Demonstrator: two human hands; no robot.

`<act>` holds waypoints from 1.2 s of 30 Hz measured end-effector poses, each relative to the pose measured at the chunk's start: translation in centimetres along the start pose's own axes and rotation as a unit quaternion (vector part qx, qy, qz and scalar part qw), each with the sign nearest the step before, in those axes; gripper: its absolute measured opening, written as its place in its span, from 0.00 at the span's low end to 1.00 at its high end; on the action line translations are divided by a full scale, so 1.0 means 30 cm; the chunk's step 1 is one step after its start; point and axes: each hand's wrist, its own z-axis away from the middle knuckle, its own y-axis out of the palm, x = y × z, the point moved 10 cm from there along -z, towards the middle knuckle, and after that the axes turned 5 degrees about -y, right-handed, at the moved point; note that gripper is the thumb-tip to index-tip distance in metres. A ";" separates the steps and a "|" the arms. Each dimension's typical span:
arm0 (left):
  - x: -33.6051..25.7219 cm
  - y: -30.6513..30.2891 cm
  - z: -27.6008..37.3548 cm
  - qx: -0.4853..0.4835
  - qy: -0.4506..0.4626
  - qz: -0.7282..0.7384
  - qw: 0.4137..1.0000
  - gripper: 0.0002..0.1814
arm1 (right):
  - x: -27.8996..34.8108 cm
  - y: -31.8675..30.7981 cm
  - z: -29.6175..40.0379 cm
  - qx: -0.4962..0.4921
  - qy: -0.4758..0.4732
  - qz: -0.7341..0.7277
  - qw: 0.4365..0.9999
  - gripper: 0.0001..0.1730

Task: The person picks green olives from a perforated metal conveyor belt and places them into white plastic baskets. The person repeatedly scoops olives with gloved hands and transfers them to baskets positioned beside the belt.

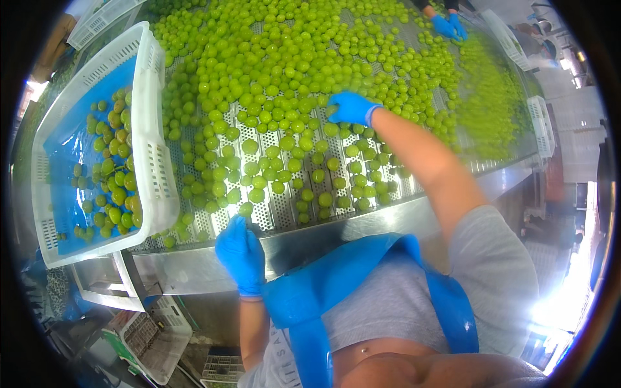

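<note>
Round green fruits (291, 58) cover much of a perforated metal conveyor (264, 208), thinning out towards the near edge. My right hand (353, 108), in a blue glove, reaches out over the belt. Its fingers curl around one green fruit (332, 111). My left hand (240, 257), also gloved in blue, is at the near metal rim (335, 228) with its fingers drawn together. One fruit (246, 209) lies just beyond its fingertips; whether the hand grips this fruit or anything else is hidden.
A white plastic crate (157, 194) with a blue liner stands at the left, holding green and brownish fruits (116, 184). Another person's gloved hands (449, 26) work at the far right. Crates (155, 344) sit below on the floor. More crates (541, 127) line the right side.
</note>
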 end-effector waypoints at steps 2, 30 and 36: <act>-0.006 -0.025 -0.009 -0.028 0.019 0.004 0.999 0.16 | -0.003 0.027 0.041 0.053 0.022 -0.237 0.970 0.32; 0.154 -0.168 -0.020 -0.065 0.004 0.084 0.994 0.09 | 1.215 -0.124 0.222 -0.224 -0.302 -0.379 0.846 0.55; 0.059 -0.119 -0.080 0.034 0.119 0.047 0.991 0.15 | 0.810 0.209 0.400 -0.183 -0.310 0.035 0.932 0.45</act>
